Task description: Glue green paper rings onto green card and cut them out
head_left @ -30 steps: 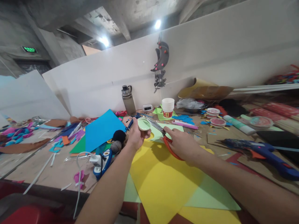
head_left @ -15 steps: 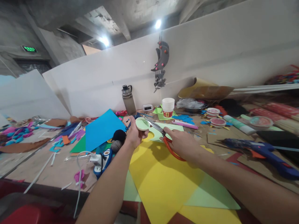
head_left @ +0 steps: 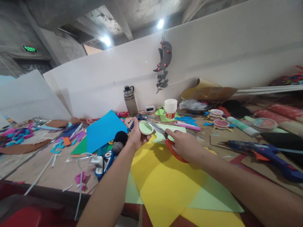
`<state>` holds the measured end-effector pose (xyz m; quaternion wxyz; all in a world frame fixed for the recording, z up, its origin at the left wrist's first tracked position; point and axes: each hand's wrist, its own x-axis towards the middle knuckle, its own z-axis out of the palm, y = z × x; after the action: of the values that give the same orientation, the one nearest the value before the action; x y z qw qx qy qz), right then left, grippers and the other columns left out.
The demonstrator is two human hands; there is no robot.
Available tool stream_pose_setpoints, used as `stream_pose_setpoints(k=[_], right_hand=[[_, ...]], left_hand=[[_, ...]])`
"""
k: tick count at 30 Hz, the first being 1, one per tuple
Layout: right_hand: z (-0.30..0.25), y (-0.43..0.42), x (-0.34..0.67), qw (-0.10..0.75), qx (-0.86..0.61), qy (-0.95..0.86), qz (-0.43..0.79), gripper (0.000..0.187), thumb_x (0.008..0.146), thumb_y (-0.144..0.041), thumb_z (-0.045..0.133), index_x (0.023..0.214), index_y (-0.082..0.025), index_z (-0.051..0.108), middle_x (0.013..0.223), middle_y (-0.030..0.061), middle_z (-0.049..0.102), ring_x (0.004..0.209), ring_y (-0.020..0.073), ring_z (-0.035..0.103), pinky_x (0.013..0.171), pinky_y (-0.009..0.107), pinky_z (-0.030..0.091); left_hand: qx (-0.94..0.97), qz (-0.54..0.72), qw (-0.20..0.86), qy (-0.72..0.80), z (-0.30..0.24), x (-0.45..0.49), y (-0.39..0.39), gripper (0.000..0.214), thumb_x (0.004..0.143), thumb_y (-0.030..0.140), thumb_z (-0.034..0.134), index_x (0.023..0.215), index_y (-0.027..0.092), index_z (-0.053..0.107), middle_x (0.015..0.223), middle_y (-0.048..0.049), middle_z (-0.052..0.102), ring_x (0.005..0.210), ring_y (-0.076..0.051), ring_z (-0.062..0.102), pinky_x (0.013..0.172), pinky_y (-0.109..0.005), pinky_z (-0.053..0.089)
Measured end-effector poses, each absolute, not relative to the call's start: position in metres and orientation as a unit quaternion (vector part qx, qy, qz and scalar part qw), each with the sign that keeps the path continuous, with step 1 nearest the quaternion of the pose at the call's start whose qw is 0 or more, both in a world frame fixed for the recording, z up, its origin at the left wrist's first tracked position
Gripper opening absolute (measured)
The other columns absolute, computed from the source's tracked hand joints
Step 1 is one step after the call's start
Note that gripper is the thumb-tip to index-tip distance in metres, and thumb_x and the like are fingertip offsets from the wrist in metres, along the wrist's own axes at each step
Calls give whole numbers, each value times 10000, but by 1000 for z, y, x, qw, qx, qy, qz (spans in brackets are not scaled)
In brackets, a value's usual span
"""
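My left hand (head_left: 136, 137) is closed around a small round piece (head_left: 146, 128) with a pale green face and a whitish rim; it looks like a shallow paper-cup section, tilted toward me. In my right hand (head_left: 186, 143) are scissors (head_left: 159, 128) with orange-red handles. Their blades point left and reach the right edge of the round piece; whether they touch its rim I cannot tell. Beneath both hands lies a yellow sheet (head_left: 165, 183), overlapping a light green sheet (head_left: 215, 195). A smaller pale green sheet (head_left: 178, 128) lies behind the scissors.
A glue gun (head_left: 262, 154) lies at right. Stacked paper cups (head_left: 170, 108) and a bottle (head_left: 130, 101) stand at the back. Left of my hands are blue paper (head_left: 104, 130), a black ball (head_left: 121, 137) and a blue power strip (head_left: 107, 162) with a white cable. A white partition (head_left: 99, 85) rises behind.
My left hand has shifted slightly to the right, and the round piece has turned a little in it. The scissors and right hand have hardly moved.
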<state>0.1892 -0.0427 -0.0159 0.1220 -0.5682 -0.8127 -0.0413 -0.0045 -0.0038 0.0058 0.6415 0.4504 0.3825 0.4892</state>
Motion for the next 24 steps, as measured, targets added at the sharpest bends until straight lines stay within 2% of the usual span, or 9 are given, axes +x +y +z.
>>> stream_pose_setpoints(k=[13, 16, 20, 24], right_hand=[[-18, -42, 188, 122, -554, -822, -42, 325, 938, -360, 360, 1197, -219, 498, 943, 91, 709, 790, 247, 660, 570, 293, 310], [-18, -41, 188, 117, -559, -820, -35, 328, 943, -350, 342, 1205, -220, 491, 944, 93, 709, 799, 251, 661, 572, 295, 315], [-18, -41, 188, 121, -568, -813, -27, 338, 944, -366, 341, 1212, -219, 484, 947, 93, 706, 802, 249, 660, 576, 294, 325], [-18, -42, 188, 121, -574, -810, -25, 326, 946, -353, 348, 1215, -226, 481, 945, 97, 703, 801, 237, 656, 588, 292, 333]], left_hand=[[466, 472, 654, 365, 9, -16, -1, 833, 775, 816, 209, 734, 91, 617, 574, -116, 644, 342, -84, 452, 275, -178, 236], [458, 466, 665, 362, 10, -16, -1, 852, 761, 829, 194, 757, 90, 618, 557, -111, 630, 372, -115, 511, 283, -188, 280], [444, 512, 656, 333, 8, -11, 0, 726, 812, 763, 280, 835, 114, 604, 562, -71, 614, 458, -156, 598, 310, -191, 352], [441, 538, 642, 322, 5, -9, 1, 616, 861, 684, 323, 830, 130, 590, 592, -58, 621, 453, -140, 587, 302, -179, 351]])
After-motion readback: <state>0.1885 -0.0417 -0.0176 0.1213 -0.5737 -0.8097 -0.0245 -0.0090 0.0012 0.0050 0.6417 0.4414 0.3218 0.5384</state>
